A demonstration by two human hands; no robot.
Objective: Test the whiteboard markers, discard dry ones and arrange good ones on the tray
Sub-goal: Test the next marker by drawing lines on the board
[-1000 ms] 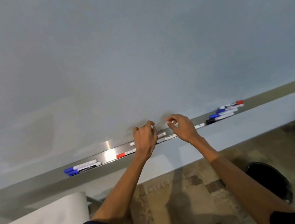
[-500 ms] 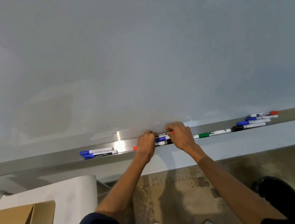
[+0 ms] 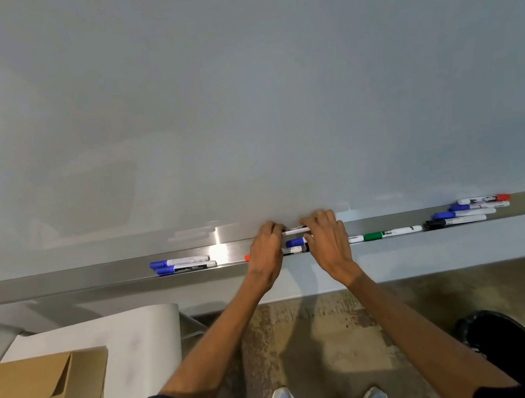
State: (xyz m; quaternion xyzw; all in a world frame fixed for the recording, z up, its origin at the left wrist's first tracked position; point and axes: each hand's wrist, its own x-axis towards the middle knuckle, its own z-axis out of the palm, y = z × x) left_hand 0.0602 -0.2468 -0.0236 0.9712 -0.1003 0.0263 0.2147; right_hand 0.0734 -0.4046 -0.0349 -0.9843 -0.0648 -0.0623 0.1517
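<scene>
head view: one marker (image 3: 295,229) held at the tray (image 3: 60,283)
left hand (image 3: 264,250) and right hand (image 3: 327,240) pinch its ends; likely light, stiff, slick plastic, so grip barrel and cap firmly.

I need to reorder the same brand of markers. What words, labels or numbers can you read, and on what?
Nothing reads for certain.
On the green-capped white marker on the long metal tray: white print, perhaps starting "co", rest blurred.
On the black-printed white marker gripped by the left hand and right hand: blurred.
On the two blue-capped white markers at the left: too small.
On the marker pile at the right: too small.
</scene>
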